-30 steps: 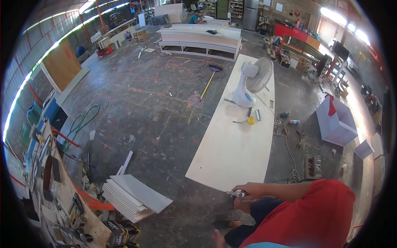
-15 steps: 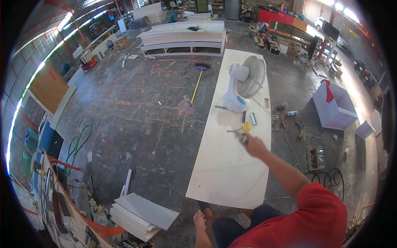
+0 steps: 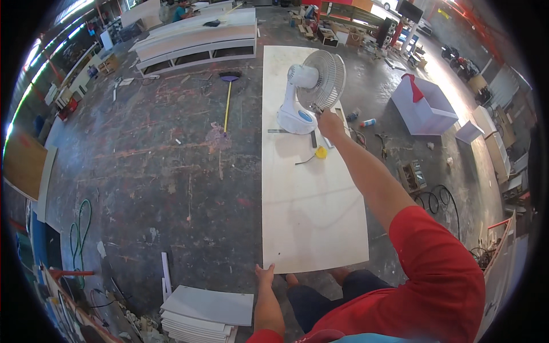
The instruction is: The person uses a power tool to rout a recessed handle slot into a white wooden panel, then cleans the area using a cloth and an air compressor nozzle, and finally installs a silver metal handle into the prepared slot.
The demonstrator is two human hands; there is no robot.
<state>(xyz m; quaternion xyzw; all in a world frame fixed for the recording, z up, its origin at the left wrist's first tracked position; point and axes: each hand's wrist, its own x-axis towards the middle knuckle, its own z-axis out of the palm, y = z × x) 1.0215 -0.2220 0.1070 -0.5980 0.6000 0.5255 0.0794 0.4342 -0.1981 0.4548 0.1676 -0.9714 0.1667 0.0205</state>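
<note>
A long white board [image 3: 311,223] stretches away in front of me. My left hand [image 3: 265,274] grips its near left corner, with the thumb on the top face. My right arm reaches far over the board. My right hand [image 3: 330,123] is closed beside the lower edge of a white desk fan [image 3: 300,77], around a small greyish thing too small to make out. The fan stands on the far part of the board. Below it lie a yellow tape measure [image 3: 321,152], a dark strip [image 3: 313,139] and a metal ruler-like strip [image 3: 278,131].
Panels [image 3: 206,306] are stacked at lower left. A yellow-handled broom [image 3: 227,108] lies on the floor. To the right are an open pale box [image 3: 423,111] with red cloth, a tool crate [image 3: 413,176] and black hose [image 3: 436,200]. A large white bench [image 3: 197,43] and a person [image 3: 182,11] are farther back.
My right hand has moved away from me, from near the tape measure to the fan's lower edge. The left hand has come up onto the board's corner. The view has turned right.
</note>
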